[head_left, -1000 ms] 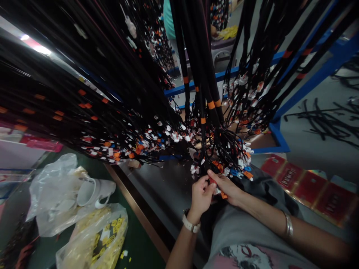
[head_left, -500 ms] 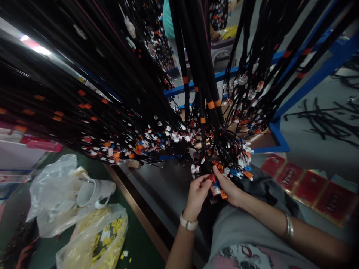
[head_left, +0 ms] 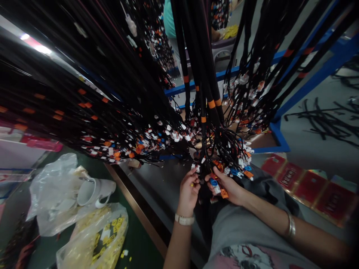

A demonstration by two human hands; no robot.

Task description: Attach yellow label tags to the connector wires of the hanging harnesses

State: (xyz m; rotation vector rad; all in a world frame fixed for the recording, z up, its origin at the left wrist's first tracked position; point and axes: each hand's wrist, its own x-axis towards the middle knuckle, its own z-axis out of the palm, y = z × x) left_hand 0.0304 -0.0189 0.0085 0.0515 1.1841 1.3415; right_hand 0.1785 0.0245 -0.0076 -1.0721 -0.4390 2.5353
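The left hand (head_left: 188, 194) has moved away from the right hand (head_left: 228, 188). Half a second ago, the two hands were close together, and the left one was pinching a red plug (head_left: 214, 175). Now there is a gap between them. The left hand's fingers are curled in, pinching a tiny yellow bit (head_left: 192, 185). Its fingertips are up near a white plug (head_left: 195, 167), but I can't tell if they touch it.

The right hand has stayed in almost the same spot. It is closed around a little bunch of plugs, with its thumb on top. The red plug is in that bunch, and a blue plug (head_left: 214, 182) shows much better now. An orange plug (head_left: 224, 193) pokes out at the bottom. The bunch is just below the ends of the hanging black cables (head_left: 206, 74), in front of the person's gray shirt (head_left: 241, 228).

On the green desk (head_left: 140, 231), the clear bag (head_left: 81, 246) with yellow pieces and the white cup (head_left: 95, 191) have not moved.
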